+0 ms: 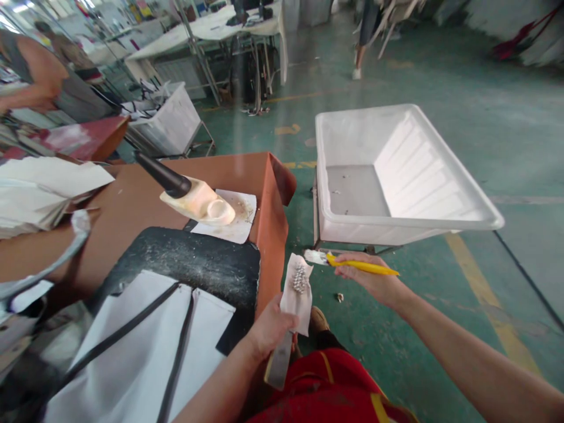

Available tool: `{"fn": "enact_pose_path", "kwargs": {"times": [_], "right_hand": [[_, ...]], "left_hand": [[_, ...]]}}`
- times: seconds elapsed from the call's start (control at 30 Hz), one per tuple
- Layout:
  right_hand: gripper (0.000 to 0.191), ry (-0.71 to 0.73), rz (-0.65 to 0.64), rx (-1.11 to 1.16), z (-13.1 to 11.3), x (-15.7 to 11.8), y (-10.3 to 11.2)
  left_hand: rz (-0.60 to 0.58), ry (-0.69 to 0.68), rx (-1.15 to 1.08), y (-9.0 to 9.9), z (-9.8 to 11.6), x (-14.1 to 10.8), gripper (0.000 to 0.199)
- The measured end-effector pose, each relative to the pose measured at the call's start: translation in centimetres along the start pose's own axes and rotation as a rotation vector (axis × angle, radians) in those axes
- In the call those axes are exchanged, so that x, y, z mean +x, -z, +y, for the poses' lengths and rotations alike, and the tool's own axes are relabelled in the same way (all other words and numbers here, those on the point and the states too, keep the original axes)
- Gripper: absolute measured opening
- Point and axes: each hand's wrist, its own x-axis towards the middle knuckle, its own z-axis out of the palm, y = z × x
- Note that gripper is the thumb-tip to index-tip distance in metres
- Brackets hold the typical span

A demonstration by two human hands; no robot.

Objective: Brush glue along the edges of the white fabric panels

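Fingers of left hand (271, 329) pinch white piece (296, 291) upright beside table edge (267, 235); right hand (372, 279) grips yellow-handled brush (348, 263), bristles just touching it. Loose pinch risks piece slipping under brush pressure; glue could drip onto red clothing (330, 382).

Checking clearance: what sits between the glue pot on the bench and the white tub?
Head view: the bench's raised orange end wall, then bare green floor. Nothing else lies between the glue pot and the white tub.
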Motion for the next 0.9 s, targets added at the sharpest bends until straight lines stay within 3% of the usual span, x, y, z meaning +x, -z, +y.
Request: {"fn": "enact_pose_path", "kwargs": {"times": [0.07,0.13,0.23,0.3,0.4,0.5,0.57,0.7,0.77,0.83,0.9], "right_hand": [[0.024,-0.009,-0.142,0.040,0.0,0.0,-0.2],[0.024,-0.127,-0.218,-0.009,0.8,-0.2,0.2],[0.026,-0.183,-0.092,-0.078,1.4,-0.3,0.9],[0.028,-0.042,-0.033,-0.019,0.8,-0.1,0.6],[0.034,0.124,-0.088,0.022,-0.2,0.4,-0.5],[0.040,0.034,-0.128,-0.152,-0.2,0.6,-0.4],[0.033,-0.031,-0.088,-0.219,-0.2,0.9,0.0],[0.025,0.088,0.061,-0.112,-2.1,2.0,-0.6],[0.024,0.209,-0.018,-0.152,-2.9,2.3,-1.2],[0.019,0.306,-0.247,-0.263,-2.5,2.1,-1.1],[0.016,0.305,-0.421,-0.328,-1.2,1.6,-0.1]], "left_hand": [[0.011,-0.014,0.000,0.1,0.3,0.0,0.045],[0.039,-0.034,0.000,0.4,0.7,0.0,0.042],[0.062,-0.044,0.000,0.6,0.9,0.0,0.041],[0.045,-0.043,-0.004,0.3,1.0,0.0,0.042],[0.025,-0.062,-0.013,-0.1,1.3,-0.1,0.043],[0.059,-0.087,-0.017,0.3,1.9,-0.3,0.041],[0.086,-0.082,-0.019,0.7,2.1,-0.3,0.040],[0.086,-0.054,-0.048,0.6,1.8,0.1,0.043],[0.092,-0.048,-0.056,0.4,1.9,0.1,0.045],[0.113,-0.059,-0.048,0.7,2.7,-0.1,0.046],[0.164,-0.104,-0.060,1.3,4.1,-0.4,0.043]]}}
